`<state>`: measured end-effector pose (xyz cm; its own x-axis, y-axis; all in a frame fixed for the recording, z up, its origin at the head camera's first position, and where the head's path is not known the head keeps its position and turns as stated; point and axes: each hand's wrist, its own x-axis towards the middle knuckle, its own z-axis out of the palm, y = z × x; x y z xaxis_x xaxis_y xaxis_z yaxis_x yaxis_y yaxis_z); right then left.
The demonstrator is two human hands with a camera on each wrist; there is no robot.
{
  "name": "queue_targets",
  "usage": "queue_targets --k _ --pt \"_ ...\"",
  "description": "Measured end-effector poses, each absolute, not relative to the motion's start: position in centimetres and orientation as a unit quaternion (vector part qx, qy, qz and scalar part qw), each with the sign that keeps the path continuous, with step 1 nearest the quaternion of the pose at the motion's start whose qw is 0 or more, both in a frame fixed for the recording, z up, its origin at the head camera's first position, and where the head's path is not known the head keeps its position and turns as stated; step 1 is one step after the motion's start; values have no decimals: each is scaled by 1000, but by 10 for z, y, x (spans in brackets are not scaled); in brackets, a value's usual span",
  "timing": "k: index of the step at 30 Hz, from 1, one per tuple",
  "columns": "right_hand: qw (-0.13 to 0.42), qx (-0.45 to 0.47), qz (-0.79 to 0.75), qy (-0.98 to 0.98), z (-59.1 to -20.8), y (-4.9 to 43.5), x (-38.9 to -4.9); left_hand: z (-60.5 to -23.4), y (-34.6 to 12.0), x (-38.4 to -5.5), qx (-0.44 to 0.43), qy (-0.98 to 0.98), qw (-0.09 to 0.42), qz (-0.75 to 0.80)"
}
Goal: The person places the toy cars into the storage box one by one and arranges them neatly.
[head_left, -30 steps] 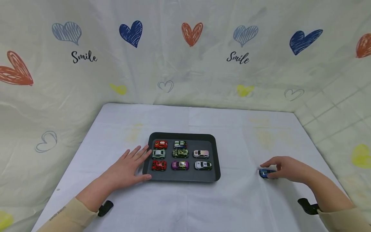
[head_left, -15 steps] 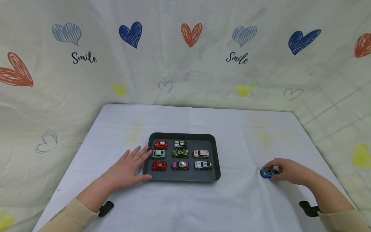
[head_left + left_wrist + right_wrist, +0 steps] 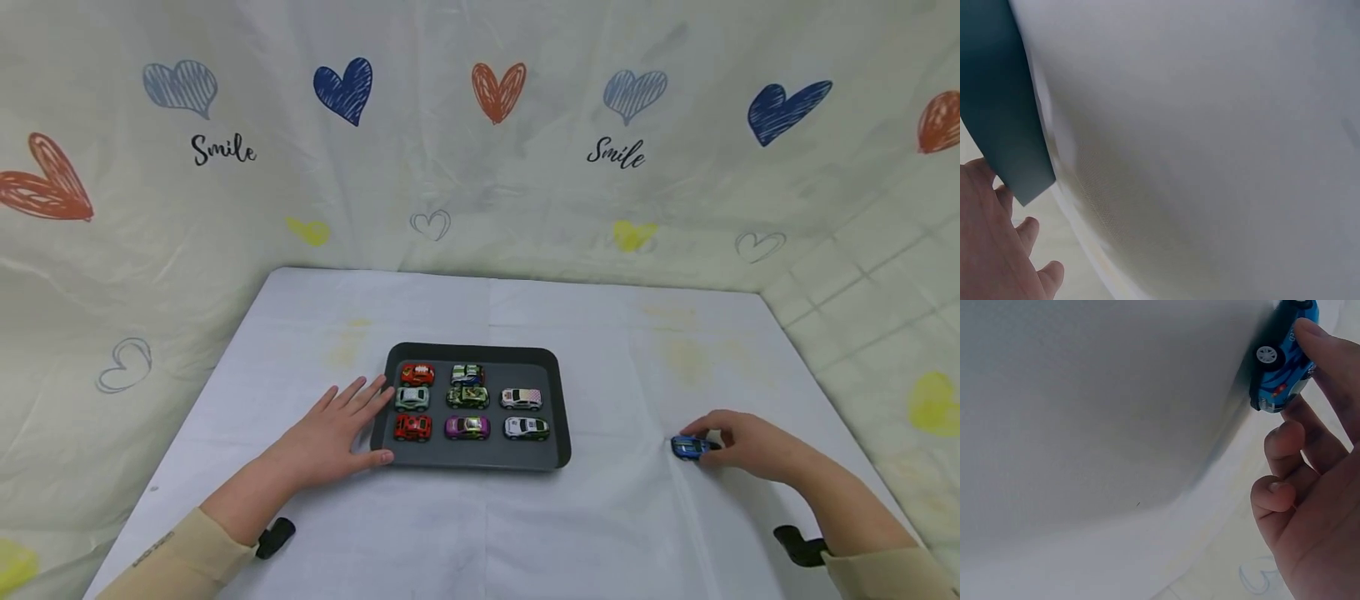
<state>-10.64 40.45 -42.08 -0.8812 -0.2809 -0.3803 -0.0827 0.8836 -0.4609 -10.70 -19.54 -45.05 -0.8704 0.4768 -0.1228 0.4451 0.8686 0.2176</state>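
Observation:
At the right of the table, my right hand [image 3: 753, 446] pinches a blue toy car [image 3: 690, 447] between thumb and fingers. The right wrist view shows the thumb against the side of this toy car [image 3: 1286, 362], with two other fingers curled free of it. My left hand [image 3: 330, 437] lies with spread, straight fingers against the left rim of a dark grey tray [image 3: 480, 457]. Several toy cars stand in the tray, among them a purple one [image 3: 467, 427], a camouflage one [image 3: 467, 397] and a white one [image 3: 527, 428]. In the left wrist view the tray's wall [image 3: 1007, 112] hides part of the fingers.
A white cloth [image 3: 585, 533] with faint yellow patches covers the table. Behind it hangs a pale curtain [image 3: 540, 192] printed with hearts and the word Smile. A black strap piece [image 3: 799, 547] sticks out at the right wrist, and another [image 3: 275, 537] at the left.
The right thumb and fingers have closed on the blue car, which has shifted only slightly on the table. My left hand and the tray stay where they were.

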Motion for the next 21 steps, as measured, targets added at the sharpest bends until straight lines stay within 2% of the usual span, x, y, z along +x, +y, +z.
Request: queue_targets --k 13,21 --pt "181 -137 -227 947 -408 380 -118 -452 -196 -106 239 962 91 95" --pt "179 -149 -238 943 -399 358 -132 -451 -196 -107 243 962 82 95"
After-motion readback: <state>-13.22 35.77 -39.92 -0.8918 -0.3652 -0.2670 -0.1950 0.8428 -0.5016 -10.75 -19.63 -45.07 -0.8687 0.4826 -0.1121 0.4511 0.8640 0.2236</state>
